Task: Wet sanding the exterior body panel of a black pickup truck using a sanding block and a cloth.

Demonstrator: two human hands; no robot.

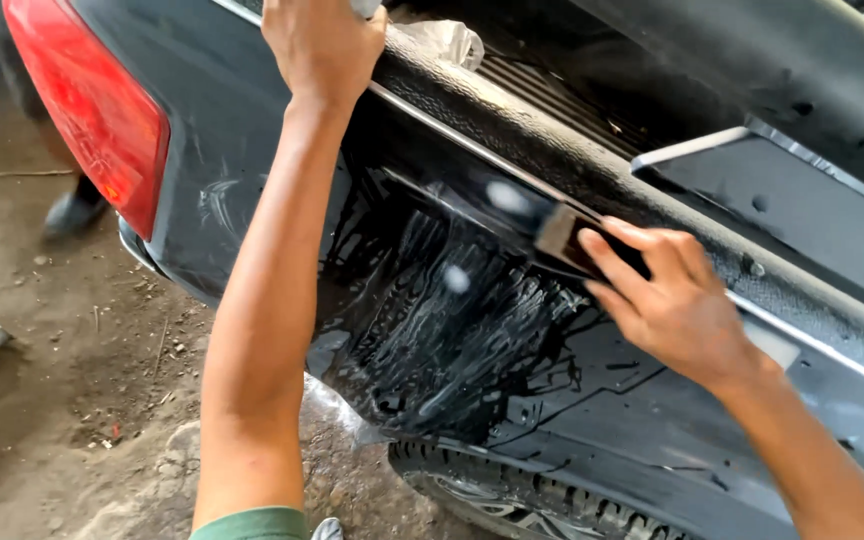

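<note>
My right hand [667, 300] grips a paintbrush [562, 238] and presses its dark bristles against the side panel [452, 320] of a dark pickup truck, where wet black streaks run down above the wheel arch. My left hand [322, 45] rests on the textured top rail [512, 130] of the truck bed, closed around a pale object that is mostly cut off by the frame's top edge. A crumpled white cloth [442, 40] lies on the rail just right of that hand.
A red tail light [92, 110] sits at the truck's rear corner, upper left. The tyre [512, 495] shows below the wet panel. Dirt floor with debris spreads to the left, where another person's shoe [72, 212] stands behind the truck.
</note>
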